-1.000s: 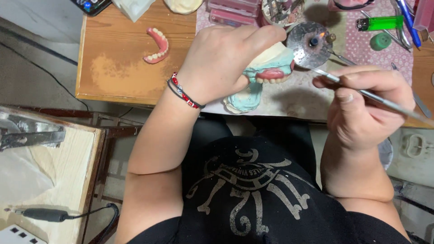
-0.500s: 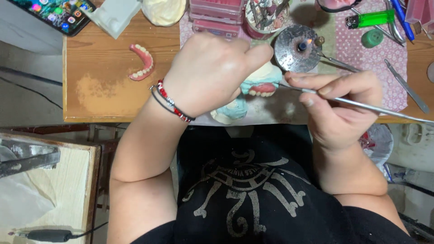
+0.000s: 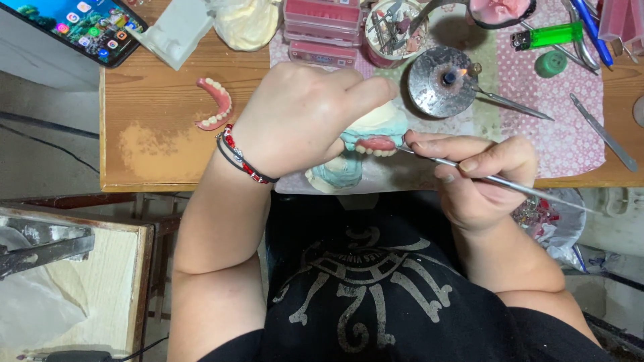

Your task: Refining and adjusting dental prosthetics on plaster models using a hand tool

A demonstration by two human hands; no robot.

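The left hand [image 3: 302,121] wraps around a pale blue-green plaster dental cast [image 3: 376,131] carrying a pink wax denture with a row of white teeth [image 3: 377,145], fingers closed over its top and the thumb stretched along its upper edge. The cast is lifted just above the table's near edge, directly between the two hands. The right hand [image 3: 479,177] pinches a thin, long metal carving instrument [image 3: 496,179] between thumb and fingers, pen-fashion, its tip touching the pink wax beside the teeth.

The cast looks stiff, fairly heavy for its bulk and brittle if dropped; it seems best held by the plaster base, as here. The wax is probably soft and easily dented, so fingers should stay off the gum line and teeth.

Just beyond the right hand a small round metal burner [image 3: 443,80] shows a small flame at its wick. Beyond the left wrist a loose pink denture arch with white teeth [image 3: 216,102] lies on the wooden table [image 3: 154,154]. A green lighter [image 3: 550,33] lies farther beyond the right hand.
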